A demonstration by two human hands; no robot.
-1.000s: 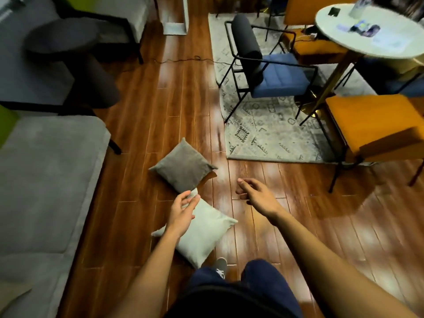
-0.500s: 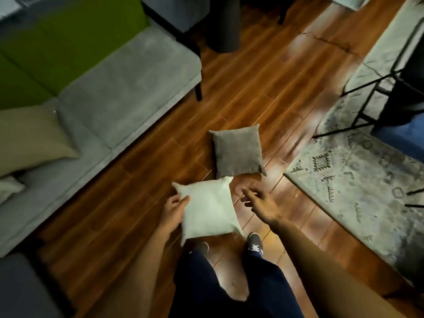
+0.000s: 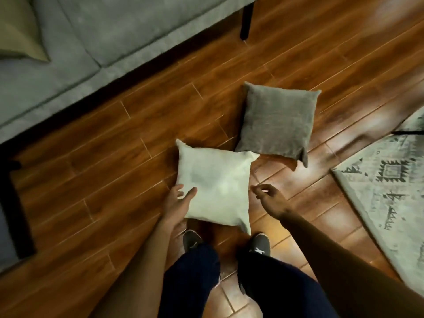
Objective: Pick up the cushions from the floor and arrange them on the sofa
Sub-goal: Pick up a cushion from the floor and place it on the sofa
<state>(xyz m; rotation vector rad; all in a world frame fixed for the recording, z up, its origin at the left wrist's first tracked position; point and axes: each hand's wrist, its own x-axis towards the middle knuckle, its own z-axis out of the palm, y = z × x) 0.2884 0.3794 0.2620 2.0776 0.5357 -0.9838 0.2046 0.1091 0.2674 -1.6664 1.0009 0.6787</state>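
Note:
A white cushion (image 3: pixel 218 187) is just in front of my feet, its left edge gripped by my left hand (image 3: pixel 179 203) with the thumb on top. My right hand (image 3: pixel 270 200) hovers by the cushion's right edge, fingers loosely curled and apart, holding nothing. A grey cushion (image 3: pixel 277 120) lies flat on the wooden floor just beyond, its near corner almost touching the white one. The grey sofa (image 3: pixel 114 31) runs across the upper left, with an olive cushion (image 3: pixel 20 31) lying on its seat.
A patterned pale rug (image 3: pixel 390 180) covers the floor at the right. The sofa's black leg (image 3: pixel 246 21) stands at the top centre. My two dark shoes (image 3: pixel 259 244) are planted below the white cushion. A dark furniture edge (image 3: pixel 13 203) sits at far left.
My view has swung from the chairs toward the sofa and dropped closer to the floor. My left hand has closed on the white cushion's edge; my right hand has drawn nearer to its right side.

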